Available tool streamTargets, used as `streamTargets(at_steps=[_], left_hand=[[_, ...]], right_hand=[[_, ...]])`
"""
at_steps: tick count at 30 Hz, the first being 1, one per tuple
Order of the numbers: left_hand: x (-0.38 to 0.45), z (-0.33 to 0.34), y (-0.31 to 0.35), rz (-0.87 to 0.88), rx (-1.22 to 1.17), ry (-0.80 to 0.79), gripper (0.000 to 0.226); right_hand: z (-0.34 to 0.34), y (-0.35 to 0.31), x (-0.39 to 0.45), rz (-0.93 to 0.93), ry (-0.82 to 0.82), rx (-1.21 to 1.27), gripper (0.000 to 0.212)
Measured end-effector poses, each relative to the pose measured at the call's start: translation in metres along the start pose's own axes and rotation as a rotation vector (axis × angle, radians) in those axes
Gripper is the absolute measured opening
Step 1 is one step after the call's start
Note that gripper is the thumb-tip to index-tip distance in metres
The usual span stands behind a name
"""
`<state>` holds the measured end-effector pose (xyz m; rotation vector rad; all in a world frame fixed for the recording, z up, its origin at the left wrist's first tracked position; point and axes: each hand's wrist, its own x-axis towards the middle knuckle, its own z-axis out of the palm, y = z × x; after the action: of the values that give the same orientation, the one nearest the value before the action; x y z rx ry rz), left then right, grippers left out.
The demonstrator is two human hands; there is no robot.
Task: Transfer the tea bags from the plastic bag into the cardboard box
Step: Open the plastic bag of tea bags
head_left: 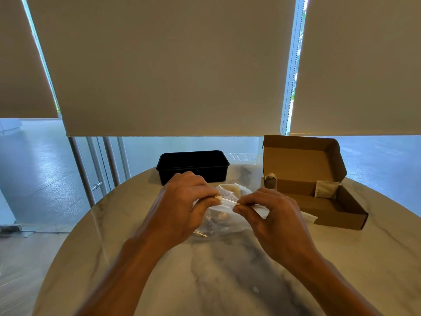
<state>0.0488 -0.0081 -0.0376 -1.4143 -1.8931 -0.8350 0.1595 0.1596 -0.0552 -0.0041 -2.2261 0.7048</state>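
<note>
A clear plastic bag (224,221) with tea bags inside lies on the marble table in front of me. My left hand (180,206) pinches the bag's top strip at its left end. My right hand (271,215) pinches the same strip a little to the right. The open cardboard box (323,208) stands to the right with its lid up. One tea bag (325,189) leans against the box's far inner wall. Another pale tea bag (271,176) sits at the box's left end.
A black plastic container (193,166) stands at the table's far edge, behind my left hand. The round marble table (223,270) drops off close on the left and right. Roller blinds cover the windows behind.
</note>
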Motion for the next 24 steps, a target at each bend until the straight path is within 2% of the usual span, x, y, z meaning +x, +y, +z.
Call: streamTargets(at_steps=[8, 10, 13, 16, 19, 24], left_hand=[[0.001, -0.006, -0.004, -0.001, 0.026, 0.024, 0.037], [0.0, -0.004, -0.003, -0.004, 0.02, 0.028, 0.041], [0.001, -0.002, -0.002, -0.01, 0.021, 0.037, 0.034], [0.003, -0.001, 0.003, 0.005, 0.04, 0.032, 0.031], [0.004, 0.001, 0.006, 0.042, 0.056, 0.019, 0.03], [0.002, -0.005, 0.005, 0.037, 0.026, 0.023, 0.038]], right_hand=[[-0.003, 0.004, 0.0, 0.013, 0.013, -0.012, 0.033], [-0.003, 0.005, -0.001, 0.035, 0.001, -0.017, 0.03], [-0.003, 0.003, -0.001, 0.045, -0.034, -0.041, 0.025], [0.003, -0.006, 0.001, 0.047, -0.072, -0.071, 0.04], [0.013, -0.01, 0.001, -0.045, 0.015, -0.076, 0.035], [0.017, -0.007, 0.001, -0.05, 0.047, -0.065, 0.03]])
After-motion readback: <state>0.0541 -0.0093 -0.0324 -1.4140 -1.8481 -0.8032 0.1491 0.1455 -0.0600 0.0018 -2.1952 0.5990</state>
